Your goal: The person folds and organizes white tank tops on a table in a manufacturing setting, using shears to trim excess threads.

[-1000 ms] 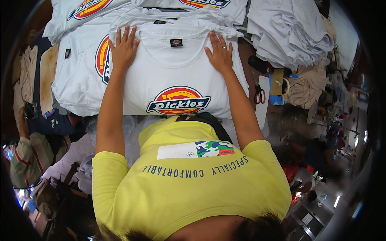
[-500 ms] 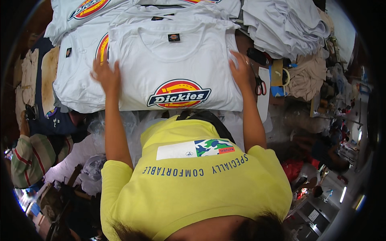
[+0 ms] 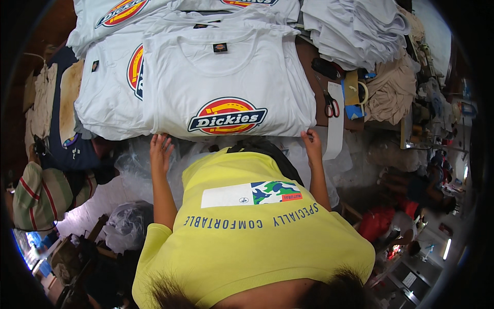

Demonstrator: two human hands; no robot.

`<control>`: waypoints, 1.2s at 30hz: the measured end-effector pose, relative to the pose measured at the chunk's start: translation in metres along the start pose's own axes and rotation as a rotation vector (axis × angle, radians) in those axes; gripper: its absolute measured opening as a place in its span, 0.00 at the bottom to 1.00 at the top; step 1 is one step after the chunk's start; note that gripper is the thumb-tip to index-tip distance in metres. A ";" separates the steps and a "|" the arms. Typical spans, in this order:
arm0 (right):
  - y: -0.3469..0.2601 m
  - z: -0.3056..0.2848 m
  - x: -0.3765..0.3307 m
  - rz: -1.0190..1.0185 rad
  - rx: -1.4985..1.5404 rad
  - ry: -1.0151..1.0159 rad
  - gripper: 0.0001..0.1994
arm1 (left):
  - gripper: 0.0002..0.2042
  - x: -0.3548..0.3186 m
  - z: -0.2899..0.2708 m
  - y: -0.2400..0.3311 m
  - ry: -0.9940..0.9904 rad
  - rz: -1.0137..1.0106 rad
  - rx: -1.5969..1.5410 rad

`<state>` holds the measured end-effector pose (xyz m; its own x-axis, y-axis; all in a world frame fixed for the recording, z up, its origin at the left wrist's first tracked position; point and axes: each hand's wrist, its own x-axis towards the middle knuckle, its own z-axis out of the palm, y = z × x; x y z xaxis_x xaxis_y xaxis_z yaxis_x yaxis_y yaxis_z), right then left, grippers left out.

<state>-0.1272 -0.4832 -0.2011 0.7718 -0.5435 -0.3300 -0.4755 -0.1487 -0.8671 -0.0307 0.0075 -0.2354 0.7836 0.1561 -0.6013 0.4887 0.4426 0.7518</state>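
A white sleeveless shirt (image 3: 221, 77) lies folded on a pile in front of me, its wide neckline at the far side and a red, yellow and dark blue printed emblem near its front edge. My left hand (image 3: 161, 150) is just under the shirt's front edge, left of the emblem, fingers stretched out and slightly apart. At the front right corner, my right hand (image 3: 312, 144) has its bent fingertips against or very close to the cloth; a firm grip is not visible. More white printed shirts (image 3: 110, 87) lie beneath and to the left.
Right of the shirt are red-handled scissors (image 3: 331, 105), a dark object (image 3: 325, 68), a tape roll (image 3: 363, 96) and a white strip (image 3: 335, 129). Behind them rises a stack of white cloth (image 3: 355, 31), beside beige cloth (image 3: 391, 95). A person in a striped top (image 3: 43, 198) is at the left.
Both hands have drawn back toward me, from the shirt's left and right sides to its front edge. The shirt's front right corner now spreads slightly farther right.
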 end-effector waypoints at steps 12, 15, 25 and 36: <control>0.006 -0.003 -0.005 0.207 -0.076 -0.108 0.20 | 0.22 0.023 -0.029 -0.035 -0.041 0.037 -0.160; 0.005 -0.011 -0.007 0.323 0.226 -0.212 0.20 | 0.17 0.016 -0.020 -0.027 -0.020 -0.008 -0.229; -0.172 -0.060 0.000 -0.210 0.621 -0.260 0.17 | 0.24 -0.099 0.064 0.190 -0.177 0.558 -0.063; -0.340 -0.077 0.000 -0.633 0.979 -0.597 0.17 | 0.20 -0.163 0.019 0.367 0.111 1.884 0.796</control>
<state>0.0023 -0.4968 0.1228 0.9340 -0.1161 0.3379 0.3433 0.5539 -0.7585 0.0287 0.1281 0.1437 0.4082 -0.0808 0.9093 -0.6783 -0.6935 0.2429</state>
